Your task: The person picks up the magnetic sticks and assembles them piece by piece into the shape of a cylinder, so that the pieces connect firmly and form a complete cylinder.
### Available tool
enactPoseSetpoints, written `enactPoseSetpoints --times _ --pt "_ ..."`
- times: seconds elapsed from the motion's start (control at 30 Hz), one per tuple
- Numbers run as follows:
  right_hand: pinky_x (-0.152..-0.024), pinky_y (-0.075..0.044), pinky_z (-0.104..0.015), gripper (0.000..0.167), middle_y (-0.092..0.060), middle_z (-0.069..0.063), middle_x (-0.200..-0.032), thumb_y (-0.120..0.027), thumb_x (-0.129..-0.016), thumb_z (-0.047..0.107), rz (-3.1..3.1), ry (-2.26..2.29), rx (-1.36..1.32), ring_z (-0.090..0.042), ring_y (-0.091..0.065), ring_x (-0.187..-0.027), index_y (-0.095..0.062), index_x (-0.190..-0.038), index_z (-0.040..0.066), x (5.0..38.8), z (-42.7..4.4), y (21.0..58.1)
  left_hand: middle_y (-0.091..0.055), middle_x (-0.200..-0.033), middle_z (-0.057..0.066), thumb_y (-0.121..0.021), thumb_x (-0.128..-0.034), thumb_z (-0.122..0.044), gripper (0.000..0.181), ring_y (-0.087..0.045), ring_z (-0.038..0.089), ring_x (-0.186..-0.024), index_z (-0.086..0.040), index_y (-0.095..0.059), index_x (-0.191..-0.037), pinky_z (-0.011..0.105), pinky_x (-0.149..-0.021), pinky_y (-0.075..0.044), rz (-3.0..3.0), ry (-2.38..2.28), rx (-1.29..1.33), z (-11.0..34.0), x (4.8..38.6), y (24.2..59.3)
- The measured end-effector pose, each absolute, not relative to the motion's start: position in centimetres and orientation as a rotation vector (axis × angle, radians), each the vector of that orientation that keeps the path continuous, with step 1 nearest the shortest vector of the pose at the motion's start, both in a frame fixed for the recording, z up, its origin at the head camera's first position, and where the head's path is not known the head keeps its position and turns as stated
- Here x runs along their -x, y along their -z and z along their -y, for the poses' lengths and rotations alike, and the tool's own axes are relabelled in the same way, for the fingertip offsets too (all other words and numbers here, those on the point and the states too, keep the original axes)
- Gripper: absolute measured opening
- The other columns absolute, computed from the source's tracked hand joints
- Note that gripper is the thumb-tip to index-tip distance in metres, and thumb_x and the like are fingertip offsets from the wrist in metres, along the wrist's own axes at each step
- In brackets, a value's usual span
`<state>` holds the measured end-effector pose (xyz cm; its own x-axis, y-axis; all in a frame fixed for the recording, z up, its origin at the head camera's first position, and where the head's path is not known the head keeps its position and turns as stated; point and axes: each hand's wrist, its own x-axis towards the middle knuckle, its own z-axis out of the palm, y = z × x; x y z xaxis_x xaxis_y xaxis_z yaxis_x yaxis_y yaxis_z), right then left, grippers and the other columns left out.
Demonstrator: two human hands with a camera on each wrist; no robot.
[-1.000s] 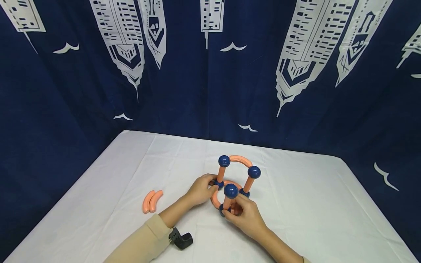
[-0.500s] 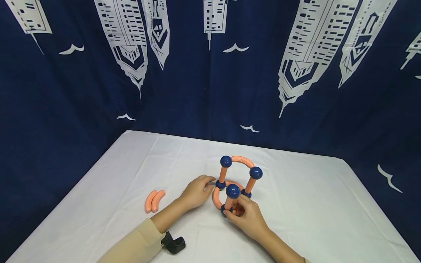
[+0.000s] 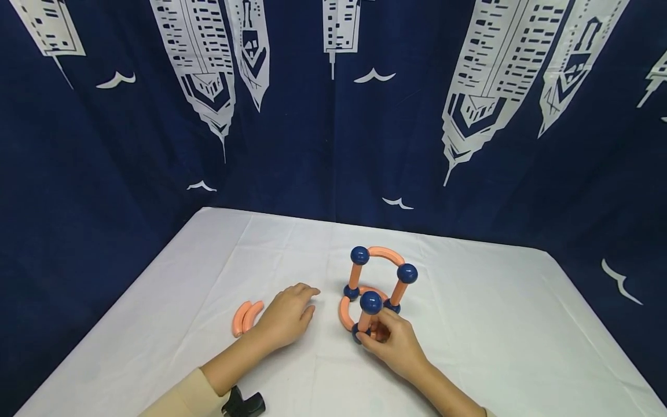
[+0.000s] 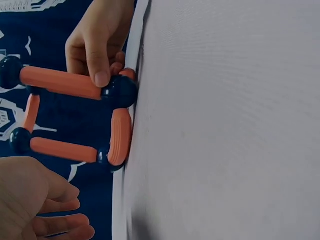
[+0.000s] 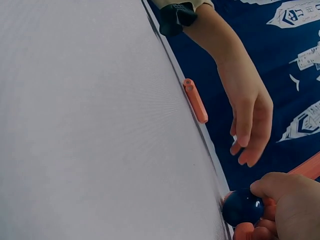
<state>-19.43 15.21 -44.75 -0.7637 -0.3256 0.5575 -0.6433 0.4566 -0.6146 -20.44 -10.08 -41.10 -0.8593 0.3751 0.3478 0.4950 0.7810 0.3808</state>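
On the white table stands a frame of orange rods [image 3: 398,293] and blue balls [image 3: 360,255], seemingly a magnetic ball-and-rod building toy. Curved rods link its lower balls, and one curved rod [image 3: 386,255] spans two upper balls at the back. My right hand [image 3: 398,344] grips the near corner; in the right wrist view its thumb and fingers hold the lower blue ball [image 5: 243,207]. Part of the base is hidden behind that hand. My left hand [image 3: 283,318] hovers left of the frame with nothing in it, fingers loosely extended, as the left wrist view also shows.
Two loose curved orange rods [image 3: 245,318] lie side by side, just left of my left hand. A dark blue curtain [image 3: 312,145] with white buildings hangs behind the table [image 3: 495,324]. A black wrist camera [image 3: 245,402] sits on my left wrist.
My left hand has let go of the frame's left lower ball and moved left, toward the loose curved rods. My right hand keeps its grip on the near corner.
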Motion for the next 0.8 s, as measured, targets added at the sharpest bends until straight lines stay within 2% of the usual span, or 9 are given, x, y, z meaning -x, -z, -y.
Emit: enactPoseSetpoints --times 0.23,0.37,0.6,0.8 --pt "-0.052 -0.043 -0.021 0.028 -0.058 0.006 -0.077 -0.084 -0.071 0.007 2.355 -1.209 -0.817 -0.006 -0.048 -0.062 -0.063 -0.086 0.017 19.5 -15.3 44.8 -0.066 -0.11 0.008 -0.069 -0.0881 -0.008 0.026 -0.062 0.03 -0.104 -0.003 -0.067 -0.113 0.046 -0.089 -0.048 2.721 0.681 0.567 12.8 19.0 40.9" --pt "-0.052 -0.043 -0.021 0.028 -0.057 0.006 -0.077 -0.084 -0.071 0.007 2.361 -1.208 -0.813 -0.006 -0.048 -0.062 -0.063 -0.086 0.017 19.5 -15.2 44.7 -0.065 -0.107 0.009 -0.072 -0.0847 -0.006 0.028 -0.061 0.028 -0.099 -0.002 -0.067 -0.112 0.042 -0.083 -0.051 2.73 0.675 0.459 14.4 18.4 40.8" --pt "-0.052 -0.043 -0.021 0.028 -0.057 0.006 -0.077 -0.084 -0.071 0.007 2.37 -1.217 -0.808 -0.006 -0.048 -0.062 -0.062 -0.086 0.018 19.4 -15.2 44.6 -0.058 -0.083 0.006 -0.074 -0.0798 -0.002 0.028 -0.048 0.017 -0.069 0.003 -0.069 -0.107 0.033 -0.062 -0.044 2.656 0.653 0.279 17.1 17.8 41.3" --pt "-0.052 -0.043 -0.021 0.028 -0.056 0.007 -0.076 -0.084 -0.071 0.007 2.367 -1.22 -0.808 -0.007 -0.049 -0.062 -0.063 -0.085 0.018 19.4 -15.2 44.7 -0.054 -0.073 0.003 -0.072 -0.0822 -0.007 0.025 -0.049 0.016 -0.063 0.005 -0.068 -0.103 0.034 -0.059 -0.046 2.722 0.676 0.17 17.5 17.4 40.8"
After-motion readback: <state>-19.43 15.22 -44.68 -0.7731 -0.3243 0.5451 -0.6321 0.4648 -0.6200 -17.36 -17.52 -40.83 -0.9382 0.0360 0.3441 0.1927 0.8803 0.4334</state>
